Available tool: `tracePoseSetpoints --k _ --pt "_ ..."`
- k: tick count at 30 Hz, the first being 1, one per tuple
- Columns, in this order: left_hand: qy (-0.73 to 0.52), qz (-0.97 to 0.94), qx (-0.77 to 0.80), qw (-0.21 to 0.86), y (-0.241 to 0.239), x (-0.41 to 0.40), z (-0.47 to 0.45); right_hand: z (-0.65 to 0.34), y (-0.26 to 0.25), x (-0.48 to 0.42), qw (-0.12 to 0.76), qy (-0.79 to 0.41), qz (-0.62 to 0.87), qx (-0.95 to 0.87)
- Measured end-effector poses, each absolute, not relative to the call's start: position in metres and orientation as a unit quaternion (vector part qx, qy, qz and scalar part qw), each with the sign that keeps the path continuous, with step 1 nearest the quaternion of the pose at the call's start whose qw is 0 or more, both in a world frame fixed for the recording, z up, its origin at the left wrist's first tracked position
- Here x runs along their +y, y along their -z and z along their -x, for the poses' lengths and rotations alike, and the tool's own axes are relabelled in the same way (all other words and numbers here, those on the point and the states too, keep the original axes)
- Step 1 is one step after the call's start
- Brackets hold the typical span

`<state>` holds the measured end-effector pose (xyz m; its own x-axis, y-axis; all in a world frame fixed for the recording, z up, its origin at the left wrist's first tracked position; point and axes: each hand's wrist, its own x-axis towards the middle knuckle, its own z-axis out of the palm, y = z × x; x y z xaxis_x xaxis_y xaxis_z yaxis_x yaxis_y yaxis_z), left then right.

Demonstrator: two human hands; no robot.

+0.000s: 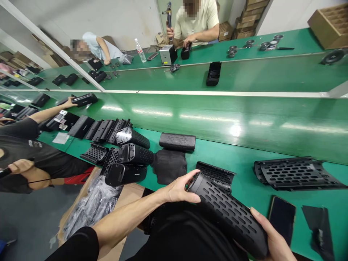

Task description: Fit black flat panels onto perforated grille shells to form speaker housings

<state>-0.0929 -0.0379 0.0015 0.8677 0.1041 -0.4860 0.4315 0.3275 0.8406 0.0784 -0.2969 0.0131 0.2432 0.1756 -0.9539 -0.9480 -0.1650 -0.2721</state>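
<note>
Both my hands hold a black speaker housing (228,206) with rows of slots, tilted in front of my body. Gripping its upper left end is my left hand (181,188), thumb on the slotted face. My right hand (272,235) wraps the lower right end, partly cut off by the frame. Behind the housing, a slotted grille panel (216,175) lies on the green table, partly hidden. A black cloth (170,166) lies left of it, with a closed black housing (177,141) just beyond. Nested grille panels (296,174) rest at the right, above a phone (282,217).
Several finished-looking black speakers (136,154) and stacked panels (104,130) stand at the left. A green conveyor belt (190,112) runs beyond the table. A co-worker's arm (51,110) reaches over it. Plastic bags (92,199) fill a carton below. A dark strip (319,228) lies far right.
</note>
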Motion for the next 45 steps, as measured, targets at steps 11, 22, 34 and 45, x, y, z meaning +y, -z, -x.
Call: tracePoseSetpoints --k 11,22,34,45 --pt "0.060 -0.700 0.200 0.683 -0.002 -0.035 0.088 -0.080 -0.006 -0.304 0.553 -0.513 0.565 0.333" --pt "0.051 -0.662 0.221 0.714 0.000 -0.029 0.092 -0.057 -0.022 -0.304 0.566 -0.511 0.626 0.160" --pt "0.033 -0.697 0.179 0.693 -0.001 -0.024 0.096 -0.063 -0.030 -0.308 0.511 -0.492 0.705 0.004" --pt "0.090 -0.634 0.167 0.750 -0.003 -0.013 0.098 -0.067 0.001 -0.323 0.461 -0.445 0.758 -0.124"
